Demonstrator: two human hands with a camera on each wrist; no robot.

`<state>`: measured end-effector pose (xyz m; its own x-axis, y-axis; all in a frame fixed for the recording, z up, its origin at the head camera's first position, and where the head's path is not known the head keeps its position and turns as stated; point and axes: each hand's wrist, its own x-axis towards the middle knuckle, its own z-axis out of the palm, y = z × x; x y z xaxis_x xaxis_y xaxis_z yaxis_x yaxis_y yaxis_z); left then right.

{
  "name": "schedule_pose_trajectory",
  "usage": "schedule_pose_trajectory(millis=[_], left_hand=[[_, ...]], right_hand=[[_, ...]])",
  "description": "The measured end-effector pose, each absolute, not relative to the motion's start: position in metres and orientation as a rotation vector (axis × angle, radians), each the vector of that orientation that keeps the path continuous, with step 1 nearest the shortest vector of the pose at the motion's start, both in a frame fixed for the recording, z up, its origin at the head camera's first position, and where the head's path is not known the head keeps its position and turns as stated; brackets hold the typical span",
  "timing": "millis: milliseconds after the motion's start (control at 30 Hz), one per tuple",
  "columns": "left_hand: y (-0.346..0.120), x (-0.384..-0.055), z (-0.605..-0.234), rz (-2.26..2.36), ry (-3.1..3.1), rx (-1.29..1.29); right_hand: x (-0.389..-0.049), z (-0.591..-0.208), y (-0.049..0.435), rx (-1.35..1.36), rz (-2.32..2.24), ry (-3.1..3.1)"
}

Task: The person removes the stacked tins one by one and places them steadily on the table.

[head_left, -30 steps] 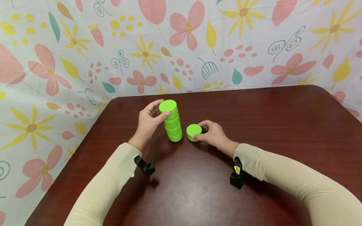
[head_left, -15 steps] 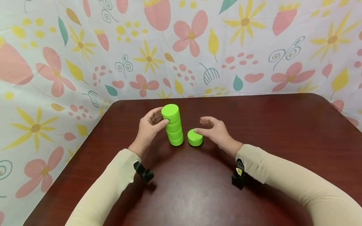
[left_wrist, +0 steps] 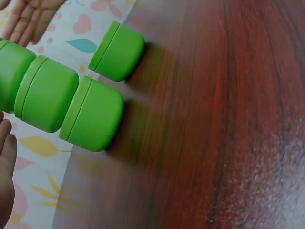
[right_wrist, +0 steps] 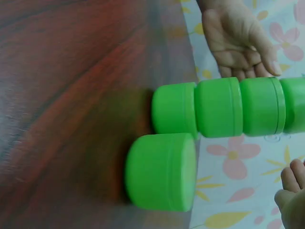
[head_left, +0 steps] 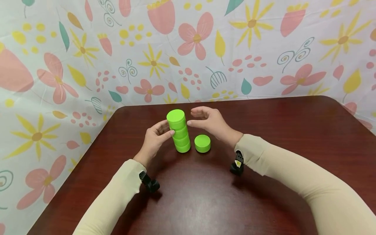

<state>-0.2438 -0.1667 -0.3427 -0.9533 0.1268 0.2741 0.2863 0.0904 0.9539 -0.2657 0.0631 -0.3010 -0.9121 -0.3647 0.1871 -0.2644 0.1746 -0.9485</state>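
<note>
A stack of several round green jars with lids (head_left: 181, 135) stands upright on the table. To its right sits one single green jar (head_left: 202, 144), lid on, a small gap away. My left hand (head_left: 154, 140) is at the stack's left side, thumb in front and fingers behind, loosely spread; it may touch the upper jars lightly. My right hand (head_left: 212, 122) hovers above and behind the single jar, thumb and fingers apart, holding nothing, just right of the stack's upper part. In the right wrist view the left palm (right_wrist: 238, 43) faces the stack.
The dark reddish-brown table (head_left: 288, 140) stretches to the right and front. A white cloth with printed flowers (head_left: 223, 49) hangs behind and left of it. Black camera mounts (head_left: 149, 182) sit at both wrists over beige sleeves.
My right hand has let go of the single jar, lifted and moved left toward the top of the stack. The left hand has slid slightly lower beside the stack.
</note>
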Motion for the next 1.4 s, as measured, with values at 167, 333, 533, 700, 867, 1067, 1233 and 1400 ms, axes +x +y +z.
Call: schedule_pose_trajectory(millis=[167,333,533,700,867,1067,1233,1400], left_hand=[[-0.167,-0.244,-0.344,-2.014,-2.215,-0.44],[-0.166,-0.244,-0.344,-2.059,-2.198,-0.461],[-0.166,-0.243,-0.345,-2.109,-2.165,-0.455],[-0.166,-0.244,-0.346,-2.126,-2.15,-0.457],[-0.167,-0.244,-0.346,-2.149,-2.139,-0.465],[-0.168,-0.244,-0.346,-2.154,-2.127,-0.478],[-0.168,-0.246,-0.347,-2.158,-2.124,-0.486],[-0.166,-0.248,-0.347,-2.146,-2.147,-0.507]], right_hand=[[-0.267,-0.292,0.051,-0.701,-1.808,2.324],[-0.266,-0.289,0.041,-0.72,-1.799,2.342],[-0.266,-0.287,0.033,-0.732,-1.791,2.368],[-0.266,-0.286,0.029,-0.733,-1.795,2.378],[-0.266,-0.286,0.028,-0.728,-1.783,2.404],[-0.268,-0.288,0.026,-0.746,-1.798,2.421],[-0.268,-0.288,0.027,-0.761,-1.81,2.436],[-0.267,-0.29,0.03,-0.723,-1.822,2.447]])
